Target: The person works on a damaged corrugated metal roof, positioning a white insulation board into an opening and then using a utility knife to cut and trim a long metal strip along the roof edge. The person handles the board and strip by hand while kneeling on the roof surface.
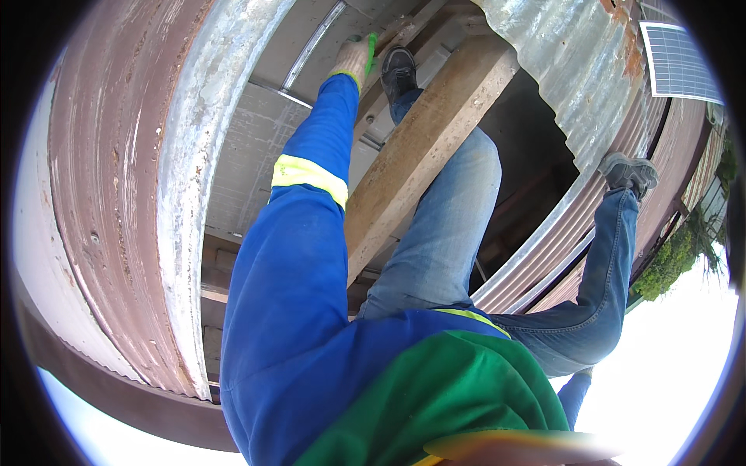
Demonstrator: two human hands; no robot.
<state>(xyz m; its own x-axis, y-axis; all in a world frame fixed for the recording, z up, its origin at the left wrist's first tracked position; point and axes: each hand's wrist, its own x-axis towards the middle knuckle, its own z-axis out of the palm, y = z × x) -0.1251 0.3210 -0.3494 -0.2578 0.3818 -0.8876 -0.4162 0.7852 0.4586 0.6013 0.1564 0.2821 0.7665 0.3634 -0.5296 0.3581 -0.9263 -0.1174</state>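
My left hand (353,60), in a pale glove with green on it, is closed on a narrow wooden member (408,27) at the top of an opening in the roof. A thick timber beam (431,147) crosses the opening beside that arm. One of my shoes (399,76) is down in the opening past the beam; the other shoe (628,172) is on the corrugated sheeting at the right. My right hand (583,374) is mostly hidden behind my leg at the lower right, so its fingers cannot be made out.
Brown corrugated sheets (109,194) lie left of the opening. A rusty galvanized sheet (559,62) overhangs its upper right, with a solar panel (680,66) beyond. Grey panels with a metal strip (311,43) show inside, beside a dark gap (528,147). Green foliage (668,264) shows at far right.
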